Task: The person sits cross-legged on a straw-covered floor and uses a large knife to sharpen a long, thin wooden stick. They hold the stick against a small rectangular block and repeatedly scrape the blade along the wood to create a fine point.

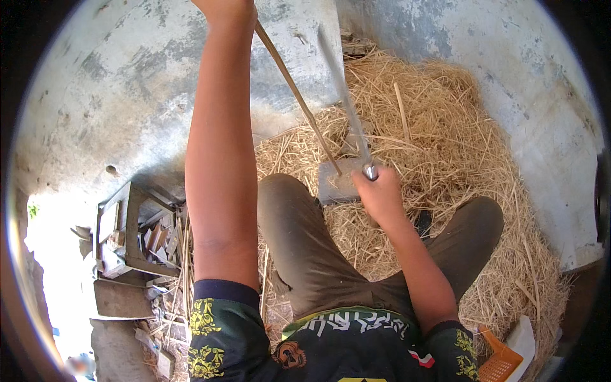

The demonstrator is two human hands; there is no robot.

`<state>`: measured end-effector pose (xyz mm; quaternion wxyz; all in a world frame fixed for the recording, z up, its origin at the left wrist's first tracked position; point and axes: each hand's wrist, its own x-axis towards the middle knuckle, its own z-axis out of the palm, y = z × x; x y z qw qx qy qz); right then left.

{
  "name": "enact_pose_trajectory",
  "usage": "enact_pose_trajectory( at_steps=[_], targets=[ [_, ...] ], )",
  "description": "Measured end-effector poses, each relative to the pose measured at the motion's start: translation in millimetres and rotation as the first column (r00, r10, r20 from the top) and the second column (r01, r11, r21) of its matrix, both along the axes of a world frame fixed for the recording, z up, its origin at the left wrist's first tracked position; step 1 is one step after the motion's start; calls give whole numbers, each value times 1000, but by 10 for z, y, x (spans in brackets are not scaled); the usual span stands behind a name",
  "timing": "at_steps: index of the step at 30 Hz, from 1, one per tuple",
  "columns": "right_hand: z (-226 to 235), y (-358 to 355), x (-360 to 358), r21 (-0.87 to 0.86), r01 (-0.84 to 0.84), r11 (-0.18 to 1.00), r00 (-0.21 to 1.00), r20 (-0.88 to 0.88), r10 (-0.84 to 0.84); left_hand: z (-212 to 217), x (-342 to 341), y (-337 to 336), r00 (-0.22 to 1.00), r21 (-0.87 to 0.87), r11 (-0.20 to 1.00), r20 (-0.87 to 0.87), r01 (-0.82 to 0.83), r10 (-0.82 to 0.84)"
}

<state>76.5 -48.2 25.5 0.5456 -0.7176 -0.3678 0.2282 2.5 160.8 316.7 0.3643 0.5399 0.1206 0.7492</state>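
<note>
My left arm reaches up to the top edge, where my left hand is mostly cut off. A long thin bamboo stick slants down from it, and the low end is at a grey block between my knees. My right hand is closed round the handle of a machete. Its long blade points up and away, smeared by motion, just right of the stick. A shiny metal collar shows where blade meets handle. The handle is mostly hidden in my fist.
Straw-like shavings heap over the floor round my legs, up to grey walls. Left stands a worn wooden frame with scraps in it, beside bright daylight. An orange plastic basket lies at lower right.
</note>
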Motion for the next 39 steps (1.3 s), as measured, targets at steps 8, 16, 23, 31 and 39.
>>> enact_pose_trajectory(
  at_steps=[8,16,23,31,39],
  targets=[
    [-808,61,-228,-171,33,985,930,-355,-93,-25,4,-45,784,71,781,-81,620,-615],
    [48,-57,-12,-49,3,999,987,-160,-11,-74,-199,14,728,123,718,-102,685,-678],
    [-856,20,-341,-90,172,981,956,-225,-188,-30,-237,153,539,117,528,-102,841,-836],
    [72,-21,-75,-8,100,995,979,-178,-100,-85,-313,485,427,78,426,0,902,-904],
    [-1083,29,-122,-246,-16,969,992,-125,-15,1,-93,76,943,-22,946,86,324,-321]
  ],
)
